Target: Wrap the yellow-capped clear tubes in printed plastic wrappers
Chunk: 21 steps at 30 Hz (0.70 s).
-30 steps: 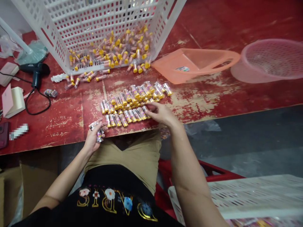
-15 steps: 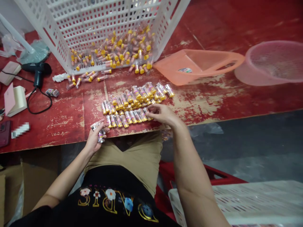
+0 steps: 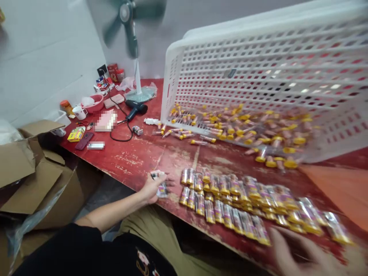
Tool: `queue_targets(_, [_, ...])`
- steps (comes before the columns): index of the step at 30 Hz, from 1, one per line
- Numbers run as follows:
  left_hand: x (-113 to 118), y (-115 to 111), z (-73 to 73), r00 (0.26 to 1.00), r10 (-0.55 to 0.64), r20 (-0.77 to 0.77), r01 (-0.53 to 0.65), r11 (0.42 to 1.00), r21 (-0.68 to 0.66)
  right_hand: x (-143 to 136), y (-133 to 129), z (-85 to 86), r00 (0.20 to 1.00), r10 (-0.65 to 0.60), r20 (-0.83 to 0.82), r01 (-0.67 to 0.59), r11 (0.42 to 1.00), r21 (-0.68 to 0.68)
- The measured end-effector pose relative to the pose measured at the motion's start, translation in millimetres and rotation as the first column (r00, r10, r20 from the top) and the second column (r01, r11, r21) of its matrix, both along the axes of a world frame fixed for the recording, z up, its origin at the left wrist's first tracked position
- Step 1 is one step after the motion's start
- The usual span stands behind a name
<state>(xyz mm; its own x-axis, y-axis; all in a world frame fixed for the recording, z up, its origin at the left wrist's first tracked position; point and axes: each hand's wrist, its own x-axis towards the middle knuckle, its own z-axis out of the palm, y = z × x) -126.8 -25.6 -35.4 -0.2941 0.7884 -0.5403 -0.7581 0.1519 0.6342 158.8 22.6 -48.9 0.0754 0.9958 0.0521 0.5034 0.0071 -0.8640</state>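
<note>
At the table's front edge my left hand (image 3: 151,189) is closed around a small bundle of shiny printed plastic pieces (image 3: 161,190), several of its fingers stretched out past them. Rows of small clear tubes with yellow caps and printed shiny wraps (image 3: 227,216) lie side by side on the table, some stacked on others. My right hand (image 3: 310,253), blurred at the lower right, is beside the near row's right end. Its thumb and fingers are curved, but whether anything is between their tips I cannot make out.
A white perforated crate (image 3: 258,50) lies tipped toward me, with many yellow-capped tubes (image 3: 230,126) spilling from it. An orange scoop (image 3: 339,191) is at right. Leftward are a hair dryer (image 3: 135,110), a phone (image 3: 84,140), a fan (image 3: 138,76) and cardboard boxes (image 3: 37,180).
The view has swung left, bringing the fan, wall and boxes into sight. My left hand still holds the shiny bundle. My right hand stays by the near row's end, now blurred.
</note>
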Motion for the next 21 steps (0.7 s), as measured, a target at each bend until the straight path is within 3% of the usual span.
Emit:
queue_targets(4, [43, -4, -8.1, 0.989, -0.114, 0.089, 0.102, 0.986, 0.135, -83, -34, 9.0, 0.916, 0.249, -0.314, -0.287, 0.955, -0.080])
queue_targets(7, [61, -1, -6.1, 0.983, -0.125, 0.135, 0.099, 0.978, 0.186, -119, -39, 4.0, 0.886, 0.292, -0.359, -0.326, 0.945, -0.035])
queue_targets(11, [57, 1, 12.4, 0.981, -0.089, 0.170, 0.062, 0.986, 0.158, -121, -31, 10.4, 0.912, 0.337, -0.232, -0.331, 0.941, 0.069])
queue_targets(14, [49, 11, 21.6, 0.988, -0.053, 0.146, 0.037, 0.993, 0.109, -118, -20, 19.3, 0.935, 0.281, -0.218, -0.263, 0.959, 0.108])
queue_targets(18, [44, 20, 19.5, 0.991, -0.032, 0.129, 0.027, 0.999, 0.042, -126, -9, 22.3, 0.935, 0.170, -0.312, -0.155, 0.985, 0.073])
queue_targets(21, [42, 21, 13.7, 0.993, -0.011, 0.116, 0.005, 0.999, 0.053, -137, -4, 21.6, 0.958, 0.192, -0.212, -0.168, 0.978, 0.126])
